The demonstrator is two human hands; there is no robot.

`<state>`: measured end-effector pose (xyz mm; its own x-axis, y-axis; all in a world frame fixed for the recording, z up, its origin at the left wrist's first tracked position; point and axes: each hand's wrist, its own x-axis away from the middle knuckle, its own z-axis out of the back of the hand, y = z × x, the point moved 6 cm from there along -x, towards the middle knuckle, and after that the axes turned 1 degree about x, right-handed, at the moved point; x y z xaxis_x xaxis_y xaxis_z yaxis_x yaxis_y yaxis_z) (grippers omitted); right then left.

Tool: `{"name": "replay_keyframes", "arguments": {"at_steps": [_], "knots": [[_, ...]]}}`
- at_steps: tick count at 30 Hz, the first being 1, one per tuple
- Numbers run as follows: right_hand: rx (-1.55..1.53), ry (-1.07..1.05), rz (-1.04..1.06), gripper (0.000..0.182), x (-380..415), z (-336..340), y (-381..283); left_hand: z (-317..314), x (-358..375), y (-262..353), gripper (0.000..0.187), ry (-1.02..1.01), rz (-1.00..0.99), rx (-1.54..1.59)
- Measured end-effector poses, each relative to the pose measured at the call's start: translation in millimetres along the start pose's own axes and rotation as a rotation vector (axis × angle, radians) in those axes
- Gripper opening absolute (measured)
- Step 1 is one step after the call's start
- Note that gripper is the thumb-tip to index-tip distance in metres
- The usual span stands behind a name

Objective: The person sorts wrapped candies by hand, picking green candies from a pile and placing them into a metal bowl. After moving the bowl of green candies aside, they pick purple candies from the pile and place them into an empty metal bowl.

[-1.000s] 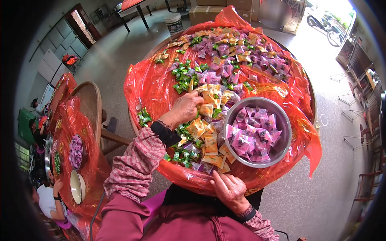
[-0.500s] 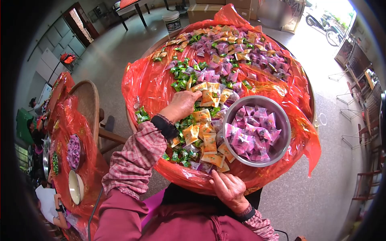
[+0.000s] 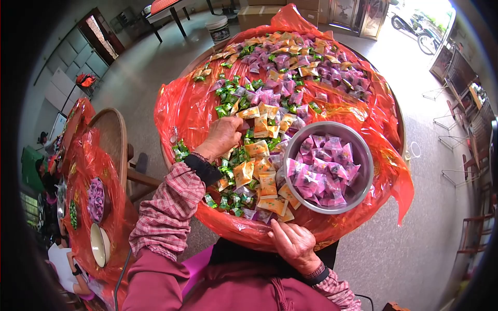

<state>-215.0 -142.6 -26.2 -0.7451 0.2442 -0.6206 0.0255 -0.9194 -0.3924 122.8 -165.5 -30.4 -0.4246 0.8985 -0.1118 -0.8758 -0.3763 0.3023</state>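
My left hand (image 3: 222,139) is over the left part of the pile, fingers bent together beside yellow-orange packets (image 3: 260,126) and green-wrapped pieces (image 3: 227,98). Whatever lies under its fingertips is hidden. Near the front edge my right hand (image 3: 294,242) rests on the red plastic sheet (image 3: 233,228), its fingers stretched out toward the nearest orange packets. A grey metal bowl (image 3: 367,179) to the right of the packets holds many pink-purple wrapped packets (image 3: 324,168). More purple, orange and green packets (image 3: 340,72) are spread across the far side of the round table.
To the left stands a second table with a red plastic sheet (image 3: 78,207), a cream bowl (image 3: 98,243) and a container of purple packets (image 3: 96,199). A person's arm (image 3: 78,280) shows beside it. A white bucket (image 3: 218,28) and cardboard boxes (image 3: 254,18) stand behind; chairs line the right wall.
My left hand has shifted left and slightly toward me, off the upper orange packets. My right hand stays nearly in place. The view has tilted a little.
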Motion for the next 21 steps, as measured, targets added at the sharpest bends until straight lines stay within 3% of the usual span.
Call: {"name": "replay_keyframes", "arguments": {"at_steps": [2,6,8,15,19,21], "knots": [[-0.003,0.0,0.005,0.033,0.0,-0.8,0.1,6.3,1.2,-3.4,0.022,0.139,0.014,-0.026],[0.028,0.011,0.024,0.034,1.9,-2.1,0.8,13.8,-5.4,6.4,0.024,0.139,0.159,-0.038],[0.024,0.012,0.025,0.034,1.3,-2.2,0.5,5.5,-12.3,-2.9,0.04,0.117,0.179,-0.075],[0.028,0.016,0.023,0.035,1.8,-1.9,1.0,-8.0,-20.1,-31.2,0.037,0.208,0.214,-0.11],[0.031,0.008,0.022,0.036,2.6,-1.5,1.4,11.1,-7.4,-27.4,0.035,0.11,0.257,-0.057],[0.027,0.011,0.015,0.036,2.9,-2.2,1.4,14.4,0.8,-42.3,0.039,-0.032,0.391,0.077]]}}
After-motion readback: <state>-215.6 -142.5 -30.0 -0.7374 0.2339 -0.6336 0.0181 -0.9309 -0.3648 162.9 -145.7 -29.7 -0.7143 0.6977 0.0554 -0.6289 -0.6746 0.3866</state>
